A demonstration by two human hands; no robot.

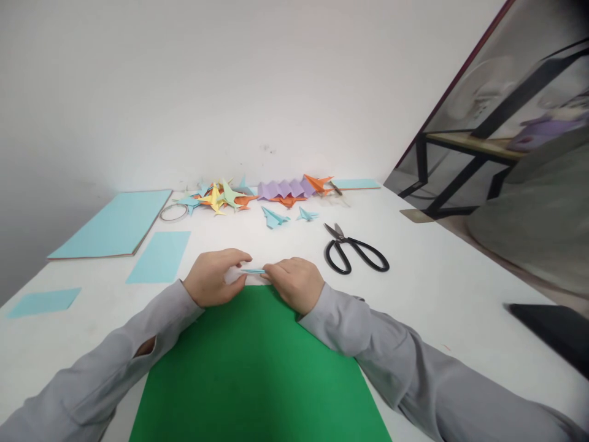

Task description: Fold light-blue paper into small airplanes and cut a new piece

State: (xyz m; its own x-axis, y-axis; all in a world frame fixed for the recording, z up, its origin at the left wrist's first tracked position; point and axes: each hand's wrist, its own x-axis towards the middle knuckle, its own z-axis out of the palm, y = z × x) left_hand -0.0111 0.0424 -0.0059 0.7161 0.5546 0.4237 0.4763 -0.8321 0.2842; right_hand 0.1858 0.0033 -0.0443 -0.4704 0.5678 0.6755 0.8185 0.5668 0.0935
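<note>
A thin folded piece of light blue paper (pixel 253 271) is held over the far edge of a green sheet (pixel 262 368). My right hand (pixel 297 282) is closed on its right end, fingers pressed together. My left hand (pixel 218 276) curves around the left end, thumb and forefinger apart with a gap around the paper; I see no firm grip there. Black-handled scissors (pixel 353 248) lie to the right of my right hand, blades pointing away. Beyond my hands sit two small folded blue paper shapes (pixel 275 217).
Coloured origami pieces (pixel 216 196) and a pleated purple paper strip (pixel 285 189) line the wall. A blue paper stack (pixel 115 224), a blue rectangle (pixel 159 256) and a smaller one (pixel 45 302) lie left. A black flat object (pixel 550 328) is at the right edge, near a metal-framed shelf (pixel 469 142).
</note>
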